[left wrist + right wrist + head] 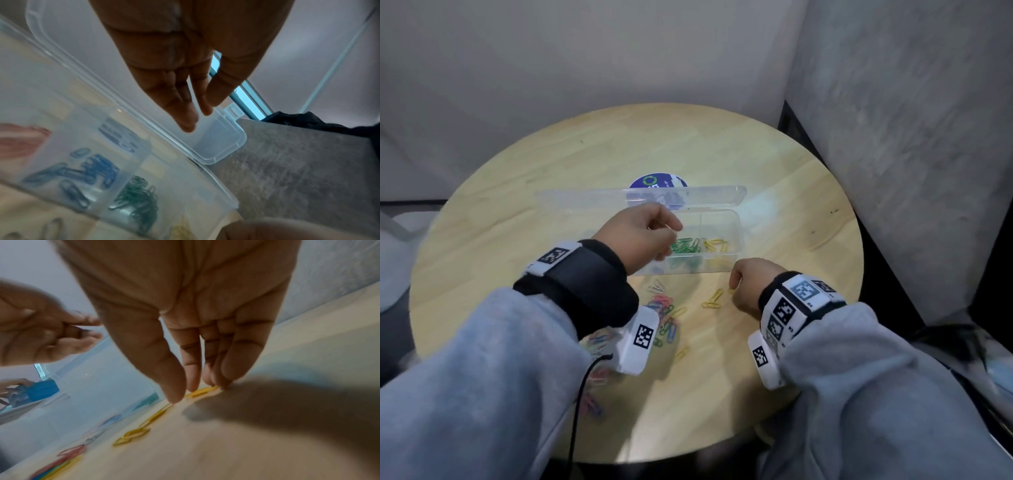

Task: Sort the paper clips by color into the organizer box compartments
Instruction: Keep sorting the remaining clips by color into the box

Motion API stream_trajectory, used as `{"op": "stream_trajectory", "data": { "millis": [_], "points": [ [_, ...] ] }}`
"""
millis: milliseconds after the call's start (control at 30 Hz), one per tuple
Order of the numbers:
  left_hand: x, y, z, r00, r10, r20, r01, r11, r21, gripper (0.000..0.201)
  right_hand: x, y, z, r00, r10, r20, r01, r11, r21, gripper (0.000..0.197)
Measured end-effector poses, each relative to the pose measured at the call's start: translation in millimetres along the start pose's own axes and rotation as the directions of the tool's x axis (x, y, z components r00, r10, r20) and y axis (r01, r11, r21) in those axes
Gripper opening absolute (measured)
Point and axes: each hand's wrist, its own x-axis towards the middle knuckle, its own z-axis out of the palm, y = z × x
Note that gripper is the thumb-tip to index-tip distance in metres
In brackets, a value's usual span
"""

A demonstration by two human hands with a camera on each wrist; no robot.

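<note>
My left hand hangs raised with fingers loosely extended and empty, while my right hand reaches down, fingertips lowered together.

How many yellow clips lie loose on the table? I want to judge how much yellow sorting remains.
5 that I can see: one yellow clip under the right hand, a pair just left of it, one by the mixed pile, one nearer the person. The left arm may hide more.

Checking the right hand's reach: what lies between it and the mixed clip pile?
Two loose yellow paper clips on bare table, head view.
</note>
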Motion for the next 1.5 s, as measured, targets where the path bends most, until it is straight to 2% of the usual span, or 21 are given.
{"op": "stream_trajectory", "data": {
  "millis": [67,133,233,300,400,500,567,633,700,933,1000,1067,1133,1200,1267,1333,1400,1500],
  "points": [
    [-14.2,-3.9,0.5,0.991,-0.018,0.130,-0.016,0.967,0.255,0.017,0.3,-3.5,-0.4,0.999,0.014,0.052,-0.010,0.997,-0.073,0.029],
    [-25.5,-9.5,6.2,0.968,-0.083,0.238,-0.065,0.831,0.553,0.014,3.2,-7.0,1.0,0.992,0.033,0.122,-0.011,0.985,-0.171,0.028],
    [-36.7,-22.9,20.5,0.942,-0.189,0.276,-0.091,0.647,0.757,0.019,3.9,-12.3,4.4,0.990,0.014,0.137,0.023,0.965,-0.262,0.012],
    [-42.3,-30.1,30.9,0.929,-0.240,0.282,-0.090,0.593,0.800,0.016,2.4,-10.9,7.2,0.988,0.011,0.155,0.039,0.947,-0.319,0.016],
    [-49.1,-33.8,41.5,0.928,-0.270,0.257,-0.063,0.565,0.823,0.012,0.5,-9.1,12.7,0.993,-0.063,0.103,0.091,0.949,-0.301,0.025],
    [-51.8,-34.0,48.8,0.932,-0.266,0.247,-0.063,0.552,0.831,0.017,-1.3,-10.4,16.4,0.982,-0.123,0.142,0.164,0.932,-0.325,0.007],
    [-52.2,-33.0,52.3,0.923,-0.281,0.262,-0.073,0.541,0.838,0.017,-1.6,-10.8,17.6,0.976,-0.209,0.059,0.217,0.929,-0.301,0.021],
    [-51.2,-33.3,54.9,0.918,-0.292,0.268,-0.070,0.547,0.834,0.011,-3.2,-10.0,17.5,0.962,-0.271,-0.033,0.251,0.925,-0.287,0.026],
    [-50.4,-34.3,56.3,0.919,-0.291,0.264,-0.065,0.550,0.832,0.005,-4.1,-10.2,19.0,0.954,-0.295,-0.047,0.270,0.919,-0.288,0.029],
    [-46.3,-36.7,48.9,0.927,-0.305,0.220,-0.011,0.564,0.826,0.010,2.0,-21.6,19.7,0.934,-0.354,0.046,0.348,0.876,-0.335,0.036],
    [-42.8,-36.9,42.1,0.933,-0.301,0.197,0.042,0.635,0.772,0.015,2.1,-25.1,20.3,0.931,-0.360,0.058,0.354,0.858,-0.371,0.032],
    [-36.6,-37.4,32.3,0.933,-0.309,0.186,0.125,0.761,0.637,0.019,-0.2,-30.9,21.9,0.926,-0.370,0.069,0.364,0.833,-0.416,0.031],
    [-32.3,-37.5,21.7,0.931,-0.322,0.174,0.217,0.868,0.447,0.021,-3.0,-36.4,23.9,0.920,-0.380,0.099,0.383,0.813,-0.438,0.035],
    [-32.5,-36.1,13.2,0.917,-0.352,0.187,0.315,0.927,0.202,0.026,-4.8,-40.5,24.6,0.920,-0.368,0.137,0.389,0.802,-0.453,0.035],
    [-34.6,-35.2,6.4,0.902,-0.384,0.199,0.398,0.917,-0.031,0.030,-4.5,-40.2,24.7,0.924,-0.352,0.150,0.381,0.809,-0.447,0.026],
    [-37.2,-34.4,1.3,0.891,-0.409,0.198,0.446,0.871,-0.204,0.027,-5.6,-37.2,23.6,0.930,-0.339,0.144,0.368,0.841,-0.397,0.017],
    [-38.2,-34.3,-1.9,0.884,-0.425,0.197,0.467,0.833,-0.296,0.022,-6.6,-34.4,21.7,0.942,-0.305,0.141,0.336,0.865,-0.373,0.014],
    [-38.9,-36.3,-2.1,0.856,-0.480,0.192,0.517,0.788,-0.334,0.027,-0.5,-35.9,21.9,0.957,-0.218,0.193,0.281,0.868,-0.410,0.029]
  ]
}}
